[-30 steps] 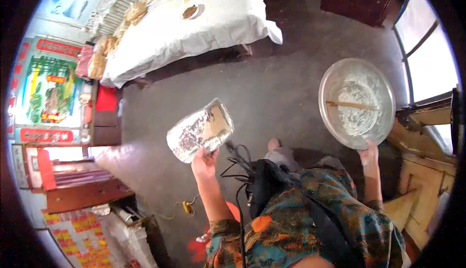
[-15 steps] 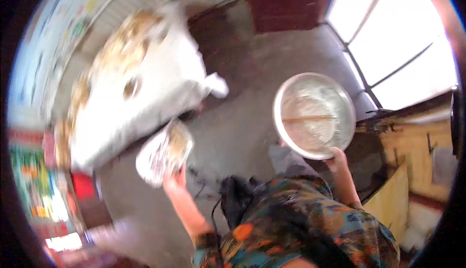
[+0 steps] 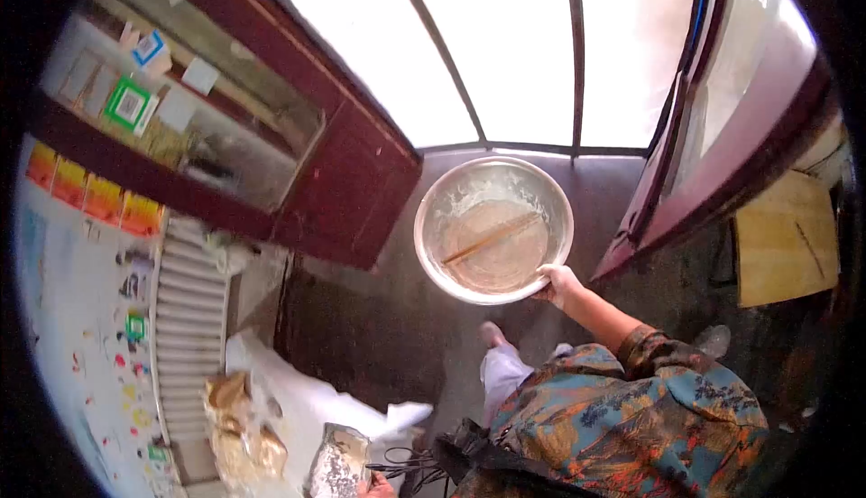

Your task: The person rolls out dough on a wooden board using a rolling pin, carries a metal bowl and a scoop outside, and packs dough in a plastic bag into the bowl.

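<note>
A large round metal basin (image 3: 433,244) dusted with white flour is gripped at its lower right rim by my right hand (image 3: 561,285). Inside the basin rests a thin wooden stick (image 3: 492,238), lying diagonally. My left hand (image 3: 379,487), partly cut off by the bottom edge, holds a crumpled, silvery flour-coated container or bag (image 3: 336,464); which of the two cannot be made out.
A dark red door (image 3: 347,182) with glass and stickers stands at the left, another door leaf (image 3: 713,191) at the right. Between them hangs a bright translucent curtain (image 3: 523,56). A white-covered table (image 3: 298,408) with bagged items and a radiator (image 3: 191,318) are at the lower left.
The view has swung round to the right, toward the doorway. The table now lies at the lower left. Both hands keep their holds; the left one sits lower in view.
</note>
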A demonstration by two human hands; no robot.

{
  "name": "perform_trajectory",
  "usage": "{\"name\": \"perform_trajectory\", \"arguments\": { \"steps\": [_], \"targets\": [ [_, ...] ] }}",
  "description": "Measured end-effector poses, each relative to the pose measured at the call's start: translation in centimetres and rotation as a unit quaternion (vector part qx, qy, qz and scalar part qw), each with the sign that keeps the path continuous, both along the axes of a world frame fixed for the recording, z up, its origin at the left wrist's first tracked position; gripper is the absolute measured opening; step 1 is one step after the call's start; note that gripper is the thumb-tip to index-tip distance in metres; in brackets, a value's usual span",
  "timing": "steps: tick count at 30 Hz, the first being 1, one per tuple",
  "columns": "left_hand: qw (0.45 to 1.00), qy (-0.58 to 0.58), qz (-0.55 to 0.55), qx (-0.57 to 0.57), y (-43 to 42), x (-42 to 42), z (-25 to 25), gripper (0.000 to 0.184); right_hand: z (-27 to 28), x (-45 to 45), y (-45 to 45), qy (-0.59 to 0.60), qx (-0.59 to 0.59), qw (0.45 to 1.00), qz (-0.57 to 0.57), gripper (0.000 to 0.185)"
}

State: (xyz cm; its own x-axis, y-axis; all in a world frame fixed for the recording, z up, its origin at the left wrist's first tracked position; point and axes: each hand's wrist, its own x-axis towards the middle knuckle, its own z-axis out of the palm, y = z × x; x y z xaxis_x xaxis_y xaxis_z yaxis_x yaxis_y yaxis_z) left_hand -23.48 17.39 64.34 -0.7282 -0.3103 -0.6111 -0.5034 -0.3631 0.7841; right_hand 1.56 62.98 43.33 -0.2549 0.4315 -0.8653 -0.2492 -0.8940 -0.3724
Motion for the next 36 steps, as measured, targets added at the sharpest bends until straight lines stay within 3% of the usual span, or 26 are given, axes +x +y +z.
{"name": "perform_trajectory", "arguments": {
  "steps": [5, 8, 9, 10, 13, 16, 22, 25, 26, 27, 29, 31, 32, 33, 35, 36],
  "targets": [
    [0.969, 0.127, -0.213, -0.003, 8.3, -2.2, -0.6, 0.040, 2.8, 2.1, 2.1, -0.011, -0.003, 0.997, -0.077, 0.031],
    [0.969, 0.083, -0.210, 0.096, 8.4, -10.0, -8.5, 0.050, 2.2, 1.4, 4.9, -0.047, 0.050, 0.996, -0.057, 0.032],
    [0.981, 0.051, -0.172, 0.080, 12.4, -11.7, -8.9, 0.045, 3.6, 0.4, 6.2, -0.056, 0.070, 0.993, -0.075, 0.033],
    [0.977, 0.045, -0.200, 0.055, 17.5, -12.6, -7.9, 0.039, 4.2, -0.3, 7.5, -0.063, 0.086, 0.991, -0.079, 0.033],
    [0.961, 0.001, -0.264, 0.076, 24.1, -18.2, -11.6, 0.040, 4.0, -1.7, 10.2, -0.061, 0.108, 0.988, -0.089, 0.033],
    [0.927, -0.012, -0.359, 0.110, 33.4, -18.3, -9.1, 0.038, 2.4, -2.4, 12.2, -0.014, 0.084, 0.991, -0.103, 0.034],
    [0.864, -0.069, -0.475, 0.151, 43.4, -15.7, -5.0, 0.033, 5.3, -3.1, 15.7, 0.023, -0.003, 0.986, -0.168, 0.038],
    [0.875, 0.002, -0.463, 0.141, 42.5, -10.7, 1.2, 0.038, 5.0, -5.7, 19.4, 0.071, -0.012, 0.988, -0.140, 0.036],
    [0.888, -0.056, -0.434, 0.142, 39.9, -10.0, 1.7, 0.047, 3.1, -6.8, 20.4, 0.145, -0.049, 0.973, -0.174, 0.031],
    [0.877, -0.017, -0.466, 0.114, 37.9, -5.4, 4.2, 0.049, 4.4, -8.8, 20.9, 0.118, -0.041, 0.978, -0.164, 0.027],
    [0.863, 0.002, -0.484, 0.143, 33.4, 1.2, 6.8, 0.046, 4.4, -8.9, 19.0, 0.194, -0.087, 0.960, -0.182, 0.025],
    [0.844, -0.048, -0.500, 0.186, 28.4, 5.0, 7.4, 0.057, 8.8, -8.5, 16.6, 0.226, -0.058, 0.956, -0.177, 0.030],
    [0.860, -0.036, -0.485, 0.154, 26.6, 7.0, 7.7, 0.056, 10.0, -8.2, 16.2, 0.304, -0.068, 0.934, -0.174, 0.029],
    [0.864, -0.026, -0.479, 0.153, 25.4, 8.5, 7.9, 0.055, 7.8, -9.6, 16.7, 0.297, -0.025, 0.941, -0.159, 0.029],
    [0.871, -0.008, -0.467, 0.150, 24.4, 9.9, 7.6, 0.054, 8.8, -11.6, 17.4, 0.317, 0.044, 0.940, -0.119, 0.027],
    [0.851, -0.006, -0.508, 0.134, 24.9, 10.1, 6.9, 0.048, 8.7, -10.7, 18.0, 0.318, 0.030, 0.935, -0.156, 0.026]
  ]
}}
